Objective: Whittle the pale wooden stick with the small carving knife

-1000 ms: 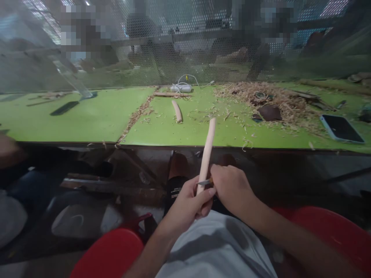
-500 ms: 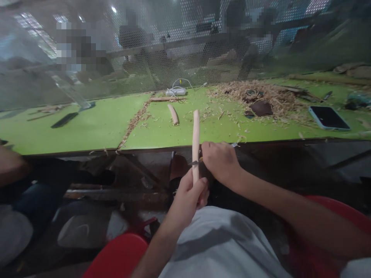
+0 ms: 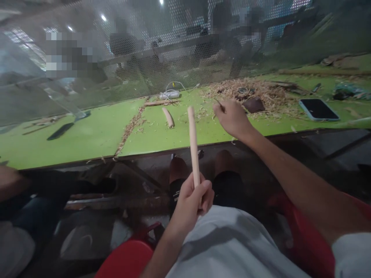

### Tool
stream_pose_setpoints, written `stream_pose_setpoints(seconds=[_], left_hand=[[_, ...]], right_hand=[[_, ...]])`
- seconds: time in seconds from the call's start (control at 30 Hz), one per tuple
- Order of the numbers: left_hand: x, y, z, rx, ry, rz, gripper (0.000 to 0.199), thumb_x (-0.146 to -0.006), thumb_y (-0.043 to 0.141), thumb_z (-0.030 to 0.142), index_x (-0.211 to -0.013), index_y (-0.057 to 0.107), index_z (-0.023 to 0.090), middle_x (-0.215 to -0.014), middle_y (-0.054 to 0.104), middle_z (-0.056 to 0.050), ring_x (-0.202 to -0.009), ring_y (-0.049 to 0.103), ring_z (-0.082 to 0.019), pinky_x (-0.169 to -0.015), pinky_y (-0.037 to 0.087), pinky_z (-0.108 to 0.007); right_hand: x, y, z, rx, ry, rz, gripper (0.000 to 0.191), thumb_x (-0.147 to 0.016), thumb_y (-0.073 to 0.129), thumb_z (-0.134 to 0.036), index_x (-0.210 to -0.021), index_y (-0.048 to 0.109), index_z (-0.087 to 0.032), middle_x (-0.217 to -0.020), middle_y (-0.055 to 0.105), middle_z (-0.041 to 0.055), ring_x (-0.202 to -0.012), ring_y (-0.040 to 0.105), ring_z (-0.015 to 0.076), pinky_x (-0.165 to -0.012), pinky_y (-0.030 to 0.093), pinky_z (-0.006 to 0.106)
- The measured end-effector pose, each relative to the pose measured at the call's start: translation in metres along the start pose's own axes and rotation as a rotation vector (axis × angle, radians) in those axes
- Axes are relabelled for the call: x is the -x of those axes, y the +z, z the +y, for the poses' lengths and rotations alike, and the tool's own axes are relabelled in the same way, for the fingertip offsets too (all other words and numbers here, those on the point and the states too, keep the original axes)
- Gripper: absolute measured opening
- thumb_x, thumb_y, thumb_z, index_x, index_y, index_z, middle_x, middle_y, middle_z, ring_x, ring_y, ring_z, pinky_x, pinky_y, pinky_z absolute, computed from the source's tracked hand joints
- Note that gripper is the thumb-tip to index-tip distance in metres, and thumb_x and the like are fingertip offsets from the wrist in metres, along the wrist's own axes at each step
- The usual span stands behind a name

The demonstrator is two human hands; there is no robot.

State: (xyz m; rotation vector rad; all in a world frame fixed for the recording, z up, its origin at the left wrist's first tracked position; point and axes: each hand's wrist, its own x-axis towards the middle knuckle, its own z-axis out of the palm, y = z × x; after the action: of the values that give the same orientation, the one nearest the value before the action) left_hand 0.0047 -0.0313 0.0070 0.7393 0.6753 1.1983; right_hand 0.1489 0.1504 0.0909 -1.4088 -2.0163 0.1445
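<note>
My left hand (image 3: 195,195) is closed around the lower end of a pale, slightly bent wooden stick (image 3: 193,146), which points up and away from my lap. Further forward, over the table near the shavings, my right hand (image 3: 233,117) is closed on a small knife (image 3: 219,103). Only a short dark stretch of its blade shows past the fingers; the handle is hidden in the fist. Knife and stick are apart. On the green table (image 3: 92,135), a shorter curved wooden piece (image 3: 168,117) lies beyond the stick.
Wood shavings (image 3: 269,92) heap at the back right around a dark brown scrap (image 3: 254,104). A phone (image 3: 319,109) lies near the right. A white device with a cable (image 3: 170,94) rests by the mesh screen (image 3: 174,50). Another person's arm (image 3: 10,181) is at the left.
My right hand has drawn the knife off the stick and moved up and forward over the table. My left hand keeps hold of the stick. The view has shifted slightly.
</note>
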Motion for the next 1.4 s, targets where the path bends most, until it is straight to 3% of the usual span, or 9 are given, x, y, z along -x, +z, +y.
stream_pose_setpoints(seconds=[0.07, 0.23, 0.37, 0.6, 0.8, 1.0, 1.13, 1.27, 1.4], left_hand=[[-0.009, -0.006, -0.004, -0.039, 0.127, 0.074, 0.026, -0.094, 0.063, 0.029, -0.078, 0.044, 0.022, -0.053, 0.044, 0.008, -0.042, 0.035, -0.007, -0.04, 0.024, -0.018], [-0.028, -0.021, -0.007, -0.186, 0.389, 0.289, 0.025, -0.09, 0.068, 0.029, -0.074, 0.051, 0.019, -0.068, 0.051, 0.003, -0.062, 0.049, -0.01, -0.061, 0.041, -0.022], [-0.037, -0.019, -0.004, -0.232, 0.462, 0.329, 0.027, -0.086, 0.072, 0.027, -0.07, 0.052, 0.018, -0.082, 0.052, 0.0, -0.076, 0.051, -0.012, -0.072, 0.043, -0.023], [-0.046, -0.001, -0.006, -0.381, 0.44, 0.41, 0.029, -0.083, 0.077, 0.03, -0.067, 0.056, 0.019, -0.07, 0.049, 0.003, -0.064, 0.047, -0.011, -0.062, 0.041, -0.022], [-0.057, -0.016, 0.013, -0.585, 0.396, 0.213, 0.018, -0.075, 0.085, 0.02, -0.087, 0.071, 0.018, -0.083, 0.062, -0.002, -0.072, 0.057, -0.013, -0.068, 0.047, -0.021], [-0.064, -0.044, 0.031, -0.17, -0.039, 0.024, 0.027, -0.098, 0.057, 0.043, -0.109, 0.062, 0.018, -0.084, 0.062, -0.003, -0.063, 0.065, -0.016, -0.049, 0.057, -0.026], [-0.071, -0.047, 0.023, 0.057, -0.305, -0.238, 0.031, -0.101, 0.052, 0.046, -0.112, 0.057, 0.017, -0.074, 0.064, -0.002, -0.038, 0.052, -0.009, -0.03, 0.042, -0.016], [-0.085, -0.042, 0.013, 0.206, -0.304, -0.165, 0.019, -0.099, 0.06, 0.036, -0.095, 0.052, 0.02, -0.055, 0.044, 0.01, -0.028, 0.026, -0.001, -0.025, 0.029, -0.009], [-0.096, -0.041, 0.016, 0.324, -0.211, -0.119, 0.018, -0.099, 0.059, 0.034, -0.093, 0.051, 0.02, -0.054, 0.04, 0.011, -0.03, 0.019, -0.001, -0.025, 0.027, -0.008]], right_hand=[[0.021, 0.007, 0.004, -0.302, -0.006, -0.111, 0.041, -0.099, 0.046, -0.04, -0.064, 0.037, -0.02, -0.06, 0.037, -0.0033, -0.06, 0.033, 0.011, -0.059, 0.023, 0.027], [0.082, 0.025, 0.035, -0.576, 0.116, -0.577, 0.041, -0.09, 0.055, -0.058, -0.079, 0.06, -0.018, -0.06, 0.049, -0.002, -0.056, 0.042, 0.0131, -0.054, 0.031, 0.025], [0.11, 0.025, 0.047, -0.522, 0.251, -0.363, 0.04, -0.089, 0.06, -0.057, -0.085, 0.064, -0.017, -0.068, 0.056, 0.001, -0.06, 0.046, 0.0129, -0.055, 0.034, 0.024], [0.14, 0.034, -0.008, -1.126, 0.405, -0.669, 0.056, -0.089, 0.057, -0.071, -0.106, 0.059, -0.017, -0.067, 0.054, -0.0013, -0.051, 0.04, 0.009, -0.045, 0.026, 0.02], [0.111, 0.032, 0.007, -1.099, 0.504, -0.521, 0.049, -0.08, 0.071, -0.063, -0.089, 0.062, -0.016, -0.06, 0.038, -0.0063, -0.053, 0.031, 0.0075, -0.047, 0.021, 0.019], [0.051, 0.004, 0.028, -0.83, 0.38, -0.533, 0.044, -0.084, 0.065, -0.059, -0.075, 0.061, -0.016, -0.055, 0.039, -0.0046, -0.05, 0.033, 0.0089, -0.046, 0.024, 0.022], [0.012, 0.01, 0.025, -0.671, 0.247, -0.5, 0.045, -0.088, 0.062, -0.058, -0.068, 0.059, -0.017, -0.055, 0.04, -0.0039, -0.051, 0.035, 0.009, -0.048, 0.026, 0.023], [-0.012, 0.027, 0.025, -0.605, 0.152, -0.446, 0.041, -0.093, 0.056, -0.055, -0.077, 0.062, -0.018, -0.057, 0.04, -0.0043, -0.052, 0.035, 0.0101, -0.051, 0.028, 0.023], [-0.022, 0.031, 0.031, -0.391, 0.075, -0.137, 0.027, -0.097, 0.051, -0.043, -0.083, 0.057, -0.02, -0.064, 0.047, -0.002, -0.058, 0.041, 0.0131, -0.058, 0.033, 0.026]])
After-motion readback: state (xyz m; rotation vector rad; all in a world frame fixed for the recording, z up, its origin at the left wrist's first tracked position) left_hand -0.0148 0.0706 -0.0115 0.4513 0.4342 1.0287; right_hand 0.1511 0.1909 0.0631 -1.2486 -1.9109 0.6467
